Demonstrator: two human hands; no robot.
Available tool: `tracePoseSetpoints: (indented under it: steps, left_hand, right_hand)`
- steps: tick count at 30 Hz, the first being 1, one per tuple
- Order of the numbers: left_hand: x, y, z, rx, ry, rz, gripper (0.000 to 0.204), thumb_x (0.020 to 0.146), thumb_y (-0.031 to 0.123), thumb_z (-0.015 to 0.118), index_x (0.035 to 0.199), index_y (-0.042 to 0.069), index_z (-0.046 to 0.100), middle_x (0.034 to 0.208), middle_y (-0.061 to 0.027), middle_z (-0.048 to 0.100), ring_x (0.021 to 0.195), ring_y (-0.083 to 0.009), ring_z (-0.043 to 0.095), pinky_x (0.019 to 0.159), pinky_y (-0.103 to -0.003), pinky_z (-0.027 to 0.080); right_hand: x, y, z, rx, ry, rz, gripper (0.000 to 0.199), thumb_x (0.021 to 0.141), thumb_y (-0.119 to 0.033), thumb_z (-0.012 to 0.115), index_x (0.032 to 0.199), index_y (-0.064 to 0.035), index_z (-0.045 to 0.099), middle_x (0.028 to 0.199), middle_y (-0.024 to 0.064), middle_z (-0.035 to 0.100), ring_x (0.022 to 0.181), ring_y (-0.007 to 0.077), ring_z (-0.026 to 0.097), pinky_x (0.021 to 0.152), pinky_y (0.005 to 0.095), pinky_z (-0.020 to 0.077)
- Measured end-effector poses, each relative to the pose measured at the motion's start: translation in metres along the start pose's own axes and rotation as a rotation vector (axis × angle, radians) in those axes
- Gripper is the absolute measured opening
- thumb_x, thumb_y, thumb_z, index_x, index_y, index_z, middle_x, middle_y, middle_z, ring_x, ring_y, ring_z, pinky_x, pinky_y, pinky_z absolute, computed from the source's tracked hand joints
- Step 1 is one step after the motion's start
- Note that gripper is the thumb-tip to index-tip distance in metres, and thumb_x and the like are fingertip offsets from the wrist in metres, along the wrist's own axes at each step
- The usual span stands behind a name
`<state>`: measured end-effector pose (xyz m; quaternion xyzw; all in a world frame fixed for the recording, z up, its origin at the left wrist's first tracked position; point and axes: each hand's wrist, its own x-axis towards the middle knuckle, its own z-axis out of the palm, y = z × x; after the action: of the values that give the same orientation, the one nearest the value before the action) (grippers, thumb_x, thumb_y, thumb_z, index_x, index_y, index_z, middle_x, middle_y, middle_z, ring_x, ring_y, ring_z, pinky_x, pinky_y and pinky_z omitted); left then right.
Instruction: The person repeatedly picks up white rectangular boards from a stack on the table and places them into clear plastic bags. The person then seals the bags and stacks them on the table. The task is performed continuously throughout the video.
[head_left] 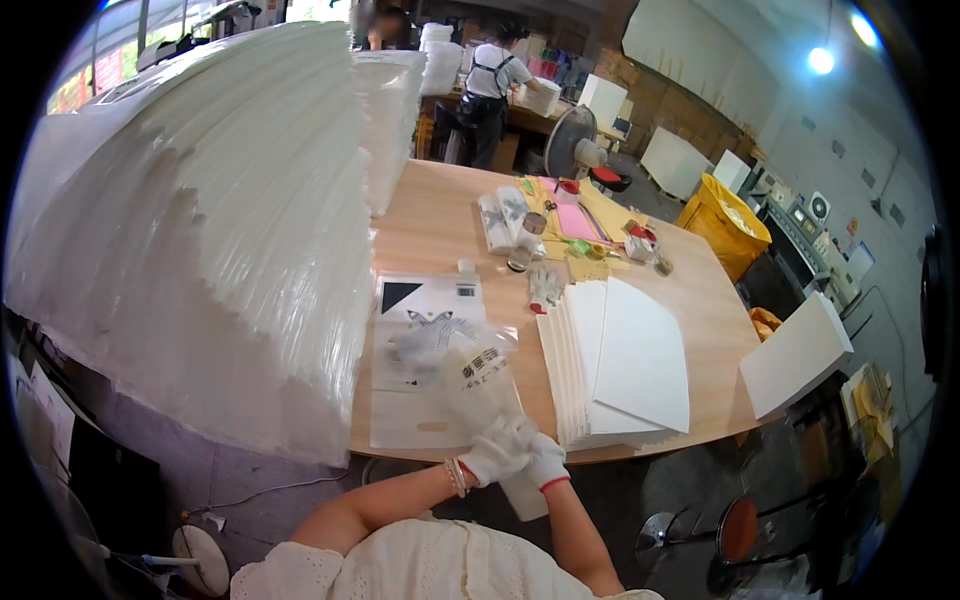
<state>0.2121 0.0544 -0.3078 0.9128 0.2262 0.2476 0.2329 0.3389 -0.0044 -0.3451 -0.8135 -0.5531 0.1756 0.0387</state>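
Beside a tall plastic-wrapped stack (pixel 230 230) at left, on a wood-topped table (pixel 440 220): white panels (pixel 640 360) at right and, nearer the middle, a flat printed bag (pixel 400 430). In hand, as judged, handling of a translucent plastic bag (pixel 476 388) between gloved left hand (pixel 494 452) and right hand (pixel 547 463), close together by the near table edge; likely called for next, steadying and straightening the film. Pale, motion-blurred and dark-printed in look, positioned over the flat printed bag, with lower part apparently in curled left fingers; right finger spread impossible to tell.
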Motion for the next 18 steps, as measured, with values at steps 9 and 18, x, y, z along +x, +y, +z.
tracePoseSetpoints:
  steps: [9,18]
  left_hand:
    - [-0.035,-0.101,0.021,0.300,-0.066,-0.004,0.030,0.079,0.017,0.053,0.108,0.008,0.055,0.099,-0.0121,0.059,0.095,-0.0321,0.054,0.081,-0.041,0.045]
    - [-0.073,-0.163,0.008,0.403,0.066,-0.889,0.030,0.092,0.023,0.039,0.119,0.011,0.043,0.089,-0.0159,0.057,0.067,-0.0336,0.060,0.059,-0.053,0.046]
  right_hand:
    - [0.104,0.015,0.026,0.268,0.163,0.327,0.038,0.088,-0.037,0.042,0.122,-0.0200,0.040,0.113,0.0191,0.057,0.106,0.0384,0.054,0.088,0.0444,0.0416]
    - [0.082,0.041,0.052,0.343,-0.076,0.157,0.057,0.092,-0.039,0.029,0.141,-0.0150,0.012,0.113,0.0220,0.056,0.102,0.0389,0.054,0.088,0.0464,0.0382]
